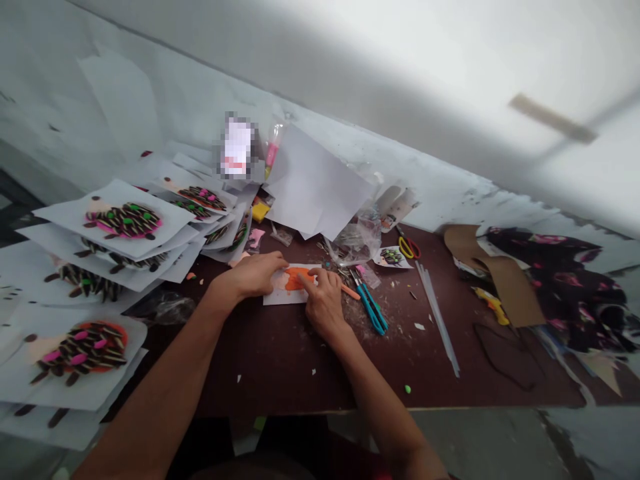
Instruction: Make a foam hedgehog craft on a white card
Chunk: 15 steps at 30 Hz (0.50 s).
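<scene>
Your forearms (185, 373) cross the table's (280, 360) front edge. Beyond it, left hand (257, 275) is at the card's (285, 299) left edge, right hand (327, 303) on its orange clay (293, 281); pinching I cannot tell. Press evenly.

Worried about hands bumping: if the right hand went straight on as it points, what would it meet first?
Probably the orange patch, which the right hand seems to touch; then perhaps the left hand, though depth is unclear.
</scene>
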Each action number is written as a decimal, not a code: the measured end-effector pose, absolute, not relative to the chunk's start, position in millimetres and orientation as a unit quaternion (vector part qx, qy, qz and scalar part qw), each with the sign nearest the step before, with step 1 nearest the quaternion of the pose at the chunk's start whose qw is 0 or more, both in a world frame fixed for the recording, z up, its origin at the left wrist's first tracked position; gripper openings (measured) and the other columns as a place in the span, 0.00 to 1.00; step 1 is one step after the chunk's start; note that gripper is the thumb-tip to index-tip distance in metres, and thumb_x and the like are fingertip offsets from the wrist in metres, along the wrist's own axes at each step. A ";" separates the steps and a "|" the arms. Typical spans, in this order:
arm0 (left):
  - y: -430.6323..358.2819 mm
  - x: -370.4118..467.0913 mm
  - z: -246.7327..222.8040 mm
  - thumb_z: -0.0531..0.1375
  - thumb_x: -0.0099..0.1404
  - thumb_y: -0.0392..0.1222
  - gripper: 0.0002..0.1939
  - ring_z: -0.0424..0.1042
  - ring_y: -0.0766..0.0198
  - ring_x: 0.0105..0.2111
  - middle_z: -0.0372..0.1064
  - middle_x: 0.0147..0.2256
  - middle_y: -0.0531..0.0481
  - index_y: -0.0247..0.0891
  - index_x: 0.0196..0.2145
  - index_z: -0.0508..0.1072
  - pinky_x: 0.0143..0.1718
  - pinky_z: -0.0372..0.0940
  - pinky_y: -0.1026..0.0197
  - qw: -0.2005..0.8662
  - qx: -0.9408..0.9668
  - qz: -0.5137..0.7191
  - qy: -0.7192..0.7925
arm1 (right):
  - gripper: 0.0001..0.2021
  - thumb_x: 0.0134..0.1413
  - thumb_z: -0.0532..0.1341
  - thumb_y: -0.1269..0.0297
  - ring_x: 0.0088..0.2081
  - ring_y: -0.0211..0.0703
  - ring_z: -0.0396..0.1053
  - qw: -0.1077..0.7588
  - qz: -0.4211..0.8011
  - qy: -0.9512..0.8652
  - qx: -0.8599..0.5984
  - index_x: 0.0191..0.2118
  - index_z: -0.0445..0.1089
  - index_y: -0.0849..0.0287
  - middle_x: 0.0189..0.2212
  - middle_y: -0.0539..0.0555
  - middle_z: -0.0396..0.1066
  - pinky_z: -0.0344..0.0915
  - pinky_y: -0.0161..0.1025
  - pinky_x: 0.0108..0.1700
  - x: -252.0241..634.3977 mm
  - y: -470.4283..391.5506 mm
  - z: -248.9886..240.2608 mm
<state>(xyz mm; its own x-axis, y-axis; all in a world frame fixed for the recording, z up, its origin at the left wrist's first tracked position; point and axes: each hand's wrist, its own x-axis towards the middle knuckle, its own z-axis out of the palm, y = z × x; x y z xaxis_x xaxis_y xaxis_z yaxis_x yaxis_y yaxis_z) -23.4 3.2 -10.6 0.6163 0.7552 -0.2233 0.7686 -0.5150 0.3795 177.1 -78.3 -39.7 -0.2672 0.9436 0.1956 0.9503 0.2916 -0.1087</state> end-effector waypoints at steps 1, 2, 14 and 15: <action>3.3 -23.5 -11.0 0.57 0.55 0.28 0.34 0.72 0.52 0.55 0.70 0.59 0.46 0.46 0.59 0.71 0.53 0.65 0.53 0.226 0.870 -0.014 0.438 | 0.25 0.61 0.55 0.76 0.50 0.52 0.58 0.106 -0.017 -0.795 -0.596 0.60 0.72 0.50 0.53 0.59 0.67 0.54 0.48 0.54 175.7 -77.7 -39.7; 3.3 -23.6 -11.3 0.57 0.56 0.28 0.34 0.72 0.52 0.55 0.70 0.59 0.46 0.46 0.59 0.71 0.52 0.65 0.53 0.225 0.870 -0.014 0.438 | 0.25 0.61 0.55 0.76 0.50 0.52 0.58 0.098 -0.017 -0.796 -0.597 0.60 0.72 0.50 0.53 0.60 0.67 0.54 0.48 0.54 174.2 -77.1 -39.7; 1.4 -21.7 -7.9 0.57 0.54 0.27 0.34 0.73 0.52 0.54 0.70 0.59 0.47 0.46 0.58 0.72 0.50 0.67 0.55 0.220 0.869 -0.017 0.444 | 0.23 0.62 0.55 0.75 0.49 0.52 0.58 0.082 -0.010 -0.788 -0.610 0.59 0.72 0.51 0.53 0.60 0.66 0.52 0.47 0.54 167.7 -83.1 -38.0; 1.3 -21.7 -8.1 0.57 0.54 0.27 0.34 0.73 0.52 0.54 0.70 0.59 0.47 0.46 0.59 0.72 0.51 0.67 0.55 0.219 0.868 -0.016 0.445 | 0.23 0.62 0.55 0.75 0.49 0.52 0.58 0.081 -0.013 -0.789 -0.609 0.58 0.73 0.52 0.53 0.60 0.66 0.52 0.47 0.54 167.5 -84.1 -38.3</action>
<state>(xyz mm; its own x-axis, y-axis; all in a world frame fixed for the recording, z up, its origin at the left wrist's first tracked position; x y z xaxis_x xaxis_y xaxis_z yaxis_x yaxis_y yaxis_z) -21.7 1.3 -8.1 0.6040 0.7652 -0.2227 0.7794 -0.5087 0.3658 167.5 -84.1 -38.3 -0.2461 0.9586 0.1430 0.9628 0.2588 -0.0778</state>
